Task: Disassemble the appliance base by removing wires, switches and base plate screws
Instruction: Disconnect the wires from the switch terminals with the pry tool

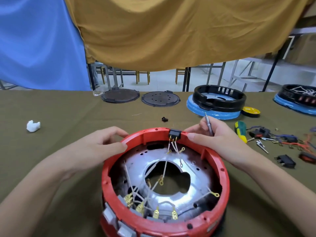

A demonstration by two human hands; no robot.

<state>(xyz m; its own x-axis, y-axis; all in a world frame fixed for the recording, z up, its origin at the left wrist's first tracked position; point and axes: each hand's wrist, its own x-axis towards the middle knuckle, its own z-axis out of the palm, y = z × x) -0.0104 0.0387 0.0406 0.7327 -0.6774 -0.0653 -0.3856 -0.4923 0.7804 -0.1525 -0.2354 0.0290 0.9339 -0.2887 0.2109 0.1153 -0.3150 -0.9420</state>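
With left hand (104,144) gripping round red plastic base (222,171) at ten o'clock and right hand (210,139) pinching thin metal screwdriver (209,126), best to push small black rocker switch (174,135) at twelve o'clock squarely outward.

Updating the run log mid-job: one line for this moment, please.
left hand: grips red base rim | right hand: holds tool, fingers at black switch | wires: attached
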